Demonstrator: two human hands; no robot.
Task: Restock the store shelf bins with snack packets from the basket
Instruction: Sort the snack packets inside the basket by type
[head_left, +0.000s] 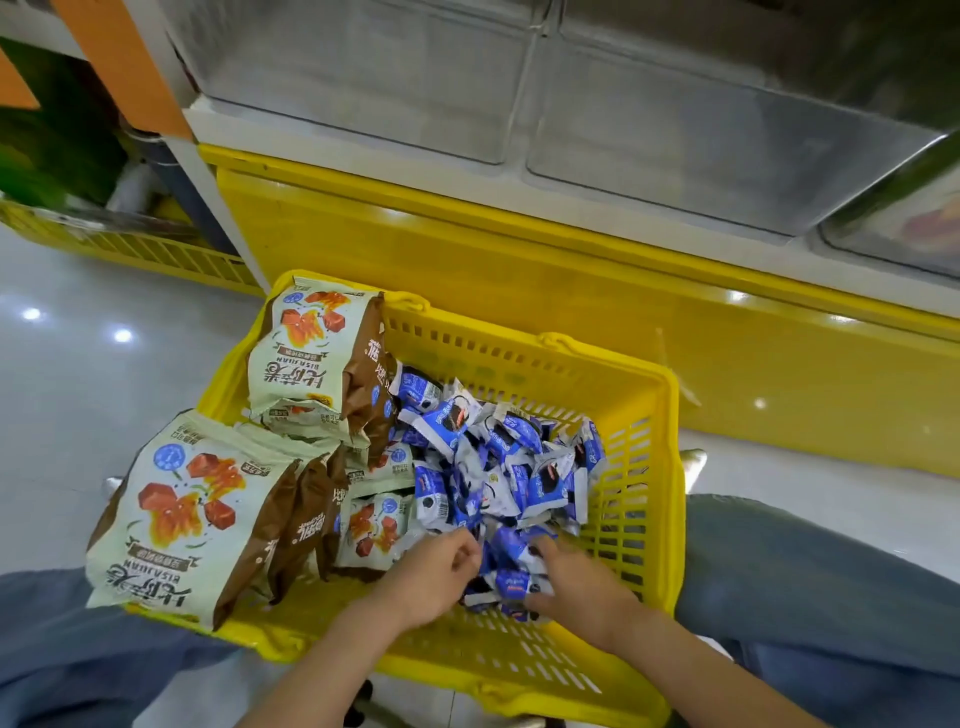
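A yellow plastic basket stands on the floor between my knees. Its right half holds a heap of small blue-and-white snack packets. Large cream-and-brown snack bags are stacked along its left side, with another large bag leaning at the back left. My left hand reaches into the near edge of the blue heap with curled fingers touching the packets. My right hand digs into the same heap, fingers curled round several blue packets. Clear shelf bins sit above the basket.
A yellow shelf base runs behind the basket. My jeans-clad knees flank the basket on both sides. A second yellow grid rack lies at the left over a glossy white tiled floor.
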